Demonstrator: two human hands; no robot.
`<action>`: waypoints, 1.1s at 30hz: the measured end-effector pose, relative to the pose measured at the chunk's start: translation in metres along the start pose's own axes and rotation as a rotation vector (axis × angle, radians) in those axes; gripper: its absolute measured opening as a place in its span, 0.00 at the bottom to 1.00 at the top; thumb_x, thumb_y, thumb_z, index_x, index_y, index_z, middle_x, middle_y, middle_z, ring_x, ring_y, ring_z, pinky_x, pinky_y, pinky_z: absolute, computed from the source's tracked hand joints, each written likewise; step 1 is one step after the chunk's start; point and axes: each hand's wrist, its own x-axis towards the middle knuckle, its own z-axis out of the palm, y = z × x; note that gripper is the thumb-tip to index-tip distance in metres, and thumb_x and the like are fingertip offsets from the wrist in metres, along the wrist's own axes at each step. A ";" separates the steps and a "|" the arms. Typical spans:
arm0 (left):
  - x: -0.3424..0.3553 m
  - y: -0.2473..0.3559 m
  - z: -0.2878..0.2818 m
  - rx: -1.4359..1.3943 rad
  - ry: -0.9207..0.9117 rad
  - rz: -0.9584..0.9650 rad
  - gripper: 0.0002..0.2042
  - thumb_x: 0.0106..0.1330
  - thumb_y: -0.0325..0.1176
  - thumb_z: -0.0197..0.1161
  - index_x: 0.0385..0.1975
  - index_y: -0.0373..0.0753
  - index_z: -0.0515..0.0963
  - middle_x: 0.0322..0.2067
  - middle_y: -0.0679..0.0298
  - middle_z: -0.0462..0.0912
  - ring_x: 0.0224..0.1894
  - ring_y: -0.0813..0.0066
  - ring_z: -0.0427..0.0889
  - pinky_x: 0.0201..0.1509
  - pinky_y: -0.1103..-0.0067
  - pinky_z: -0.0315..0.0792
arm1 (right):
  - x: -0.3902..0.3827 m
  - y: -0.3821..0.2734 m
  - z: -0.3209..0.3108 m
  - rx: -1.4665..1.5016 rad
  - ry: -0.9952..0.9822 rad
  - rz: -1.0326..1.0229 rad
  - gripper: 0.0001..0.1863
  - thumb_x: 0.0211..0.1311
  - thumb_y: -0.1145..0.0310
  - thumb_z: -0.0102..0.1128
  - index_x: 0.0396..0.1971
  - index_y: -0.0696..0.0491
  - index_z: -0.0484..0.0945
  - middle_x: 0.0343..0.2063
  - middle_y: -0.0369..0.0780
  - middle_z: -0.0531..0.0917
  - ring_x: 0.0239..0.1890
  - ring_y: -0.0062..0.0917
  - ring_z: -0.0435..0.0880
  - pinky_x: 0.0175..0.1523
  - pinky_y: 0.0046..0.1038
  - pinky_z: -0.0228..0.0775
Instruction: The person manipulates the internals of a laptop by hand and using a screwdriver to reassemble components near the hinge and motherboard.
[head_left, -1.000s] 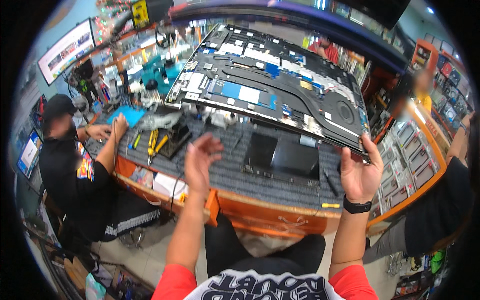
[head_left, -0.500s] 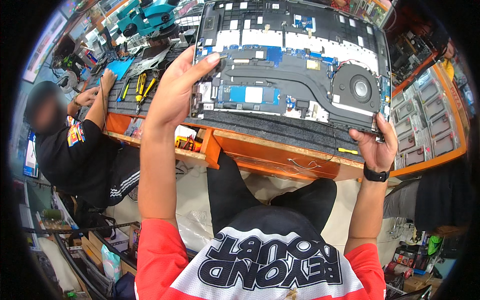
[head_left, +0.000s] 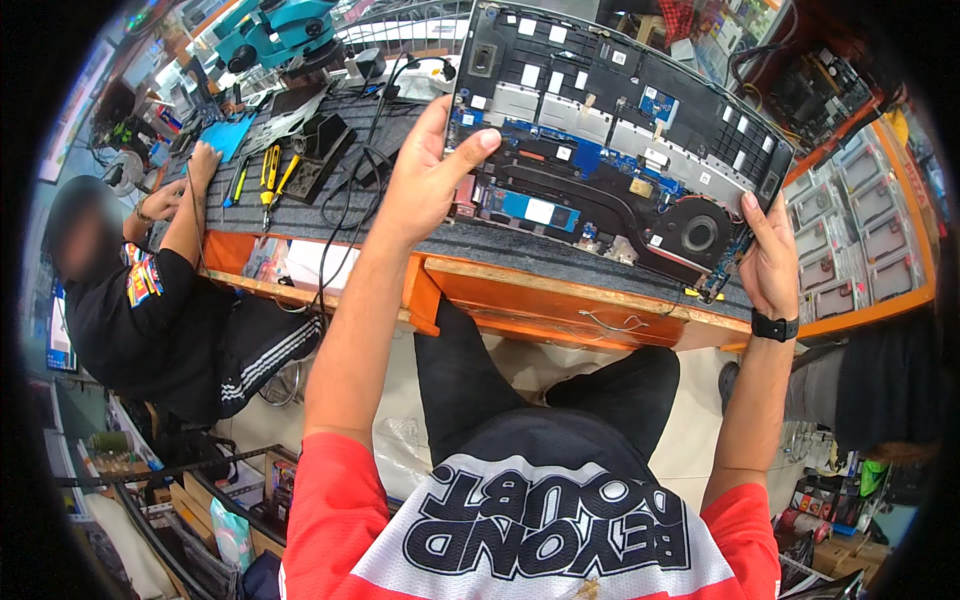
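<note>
An opened laptop chassis [head_left: 560,170] is held up over the bench, tilted with its right end lower. Its inside faces me: a round black fan [head_left: 697,232], a dark heat pipe, a blue circuit board and a blue storage stick [head_left: 540,211] show. My left hand [head_left: 436,182] grips the left edge, thumb on the inner face and fingers behind. My right hand [head_left: 771,262], a black watch on its wrist, closes round the right edge near the fan, thumb on top. The fingers behind the chassis are mostly hidden.
A grey mat covers the workbench [head_left: 560,290] with orange drawers. Yellow-handled tools [head_left: 269,172], black cables [head_left: 372,150] and a teal microscope [head_left: 275,35] lie left. A co-worker [head_left: 150,290] sits there. A glass case [head_left: 860,220] of boxed parts stands right.
Both hands have carried the chassis to the right and tilted it, its right end dropping lower. My right hand now sits higher along the right edge. Cables on the left have come into sight.
</note>
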 end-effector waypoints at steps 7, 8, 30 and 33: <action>0.002 -0.023 -0.011 -0.078 0.112 -0.100 0.17 0.71 0.30 0.66 0.56 0.34 0.72 0.48 0.62 0.83 0.49 0.80 0.81 0.55 0.79 0.74 | 0.008 0.010 -0.011 0.094 -0.133 0.136 0.23 0.75 0.67 0.57 0.64 0.60 0.68 0.57 0.41 0.79 0.60 0.23 0.76 0.66 0.29 0.66; 0.000 -0.028 -0.014 -0.079 0.132 -0.116 0.17 0.71 0.30 0.66 0.55 0.34 0.73 0.47 0.62 0.84 0.48 0.80 0.81 0.55 0.79 0.74 | 0.001 0.013 -0.006 0.079 -0.137 0.159 0.24 0.73 0.69 0.58 0.65 0.60 0.67 0.57 0.41 0.79 0.60 0.23 0.76 0.66 0.29 0.67; 0.082 -0.085 -0.049 0.299 0.014 0.203 0.20 0.67 0.36 0.72 0.54 0.36 0.76 0.45 0.63 0.84 0.48 0.80 0.82 0.50 0.80 0.77 | 0.074 0.075 -0.015 -0.122 0.047 -0.082 0.20 0.75 0.65 0.59 0.61 0.58 0.72 0.57 0.41 0.81 0.59 0.23 0.78 0.65 0.27 0.66; 0.084 -0.091 -0.052 0.401 0.068 0.178 0.17 0.65 0.37 0.73 0.48 0.36 0.79 0.39 0.67 0.83 0.42 0.82 0.79 0.48 0.81 0.75 | 0.081 0.083 -0.023 -0.121 0.038 -0.069 0.20 0.74 0.66 0.59 0.61 0.58 0.72 0.57 0.41 0.81 0.59 0.23 0.78 0.66 0.27 0.66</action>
